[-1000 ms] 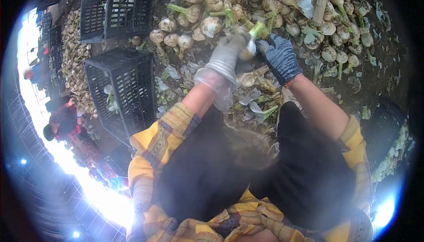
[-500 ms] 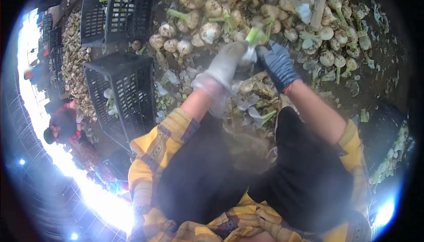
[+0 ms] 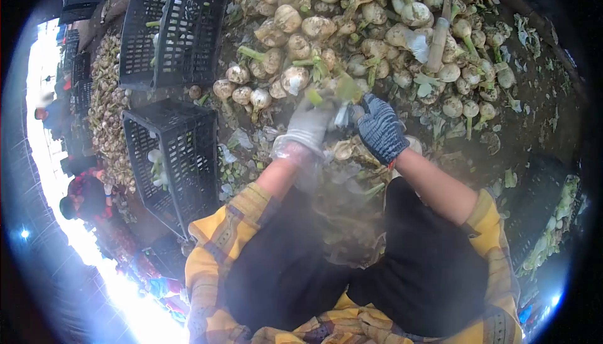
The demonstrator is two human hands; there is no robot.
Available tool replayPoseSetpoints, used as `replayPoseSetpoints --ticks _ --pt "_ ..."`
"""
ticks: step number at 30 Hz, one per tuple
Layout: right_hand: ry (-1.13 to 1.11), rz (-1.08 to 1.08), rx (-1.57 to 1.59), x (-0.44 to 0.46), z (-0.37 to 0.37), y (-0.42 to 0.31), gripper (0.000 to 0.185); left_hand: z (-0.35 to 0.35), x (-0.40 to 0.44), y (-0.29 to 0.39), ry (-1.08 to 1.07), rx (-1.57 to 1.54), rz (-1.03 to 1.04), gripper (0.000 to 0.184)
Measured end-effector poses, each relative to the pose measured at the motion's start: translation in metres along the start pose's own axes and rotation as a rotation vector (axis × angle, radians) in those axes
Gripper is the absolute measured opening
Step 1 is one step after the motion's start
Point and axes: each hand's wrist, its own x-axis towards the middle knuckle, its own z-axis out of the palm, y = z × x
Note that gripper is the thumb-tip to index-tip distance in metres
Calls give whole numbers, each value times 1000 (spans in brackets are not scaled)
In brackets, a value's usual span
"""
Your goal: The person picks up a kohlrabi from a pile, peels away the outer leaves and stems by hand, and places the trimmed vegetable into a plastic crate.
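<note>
My left hand (image 3: 309, 123), in a whitish glove, is closed on a garlic bulb with a cut green stem (image 3: 315, 97) poking out past the fingers; the glove hides most of the bulb. Beside it my right hand (image 3: 380, 129), in a grey striped knit glove, has its fingers bent and pressed together. What they grip is hidden. A strip of white skin (image 3: 342, 115) shows between the hands. Just beyond the fingers is a blurred yellow-green piece (image 3: 349, 87). A heap of soil-stained garlic bulbs (image 3: 319, 28) lies in front of both hands.
Two black slatted crates stand at the left, an upper one (image 3: 193, 30) and a lower one (image 3: 188, 155) holding some bulbs. A stick-like tool (image 3: 439, 43) rests on the heap. Loose peelings (image 3: 355, 177) cover the ground near my knees. Another person (image 3: 88, 194) is at far left.
The view has shifted, so the heap and crates appear lower. The green stem, upright between my hands before, now leans at my left hand. My right hand has turned slightly.
</note>
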Motion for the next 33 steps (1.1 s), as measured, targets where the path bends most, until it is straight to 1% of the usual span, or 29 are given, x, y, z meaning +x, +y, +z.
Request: replayPoseSetpoints --ticks 3,4,7,8,9,11,12,15,16,17,18,19,20,21,22,24,25,26,28,29,31,32,33 --pt "-161 388 679 8 -3 -2 29 -6 3 7 -53 -398 -57 29" --pt "-84 379 872 8 3 6 26 -7 1 6 -13 -430 4 29" --pt "60 595 1304 9 -3 3 23 0 -14 29 115 -553 -82 25" --pt "68 564 1270 10 -4 13 23 -11 -5 23 23 -608 -100 23" --pt "56 529 1149 12 -7 24 24 -13 -4 22 84 -596 -46 22" --pt "35 453 905 16 -12 33 25 -20 -4 24 83 -683 -47 26" --pt "-141 434 438 19 -21 31 32 -23 -2 25 100 -651 -43 28" --pt "-199 -226 -439 0 -16 20 44 -26 -2 27 127 -521 -17 35" --pt "-156 -199 -469 -3 -14 14 57 -26 -5 25 120 -453 3 37" --pt "-210 -82 -231 1 -14 5 59 -25 -8 26 115 -385 24 39" --pt "-262 38 7 8 -16 -3 60 -24 -14 28 100 -303 79 47" --pt "-308 159 246 15 -17 -5 61 -24 -12 22 73 -303 121 50" --pt "-359 138 106 22 -14 0 59 -20 -12 21 44 -304 165 53" --pt "-427 245 260 23 -10 2 58 -17 -12 21 15 -305 209 56" --pt "-493 351 415 23 -5 3 57 -18 -17 18 -64 -234 189 58" --pt "-564 487 593 22 -4 -12 51 -9 -21 13 -100 -241 278 54" --pt "-600 365 601 21 -1 -6 47 -7 -21 11 -115 -244 322 53" --pt "-635 242 608 22 -2 -6 43 -10 -20 10 -147 -192 305 50" --pt "-675 508 871 21 -10 -9 39 -11 -18 7 -134 -124 340 57" --pt "-663 515 883 20 -10 -8 38 -11 -18 6 -129 -91 358 61" --pt "-636 531 905 18 -10 -3 37 -13 -14 5 -169 -94 300 59" --pt "-638 500 798 18 -8 -1 36 -14 -15 6 -188 -94 270 58" --pt "-639 467 692 19 -7 2 34 -12 -16 6 -151 -99 292 56"
